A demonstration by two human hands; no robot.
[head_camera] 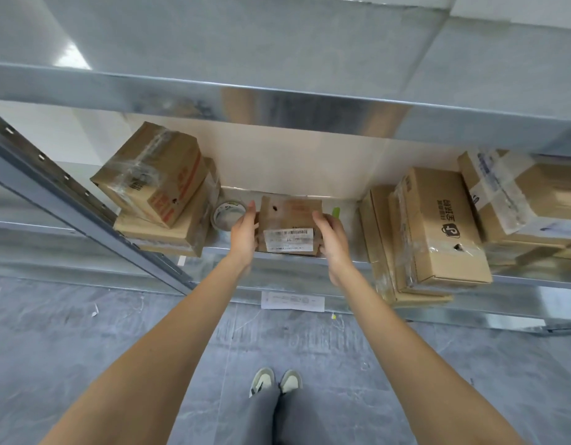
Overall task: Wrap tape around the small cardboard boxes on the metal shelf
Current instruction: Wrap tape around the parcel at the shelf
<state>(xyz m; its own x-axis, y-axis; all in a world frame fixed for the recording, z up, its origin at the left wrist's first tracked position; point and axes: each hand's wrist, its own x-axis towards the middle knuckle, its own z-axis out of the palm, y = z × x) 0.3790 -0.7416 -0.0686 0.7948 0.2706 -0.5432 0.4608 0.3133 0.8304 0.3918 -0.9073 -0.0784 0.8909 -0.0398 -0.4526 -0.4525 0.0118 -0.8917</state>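
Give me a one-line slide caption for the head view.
Both hands, left and right, hold a small labelled cardboard box on the metal shelf, tape roll beside it.

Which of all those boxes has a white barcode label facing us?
The small middle box, held between the left hand and right hand. The left stack and right stack show only tape and printing.

both forearms are bare from the bottom edge of the view to the wrists, with no sleeves, watch or rings to be seen on the left hand (244,237) or right hand (334,244). the legs wear grey trousers (277,415); the shoes (276,380) are pale cream with darker grey-green panels.
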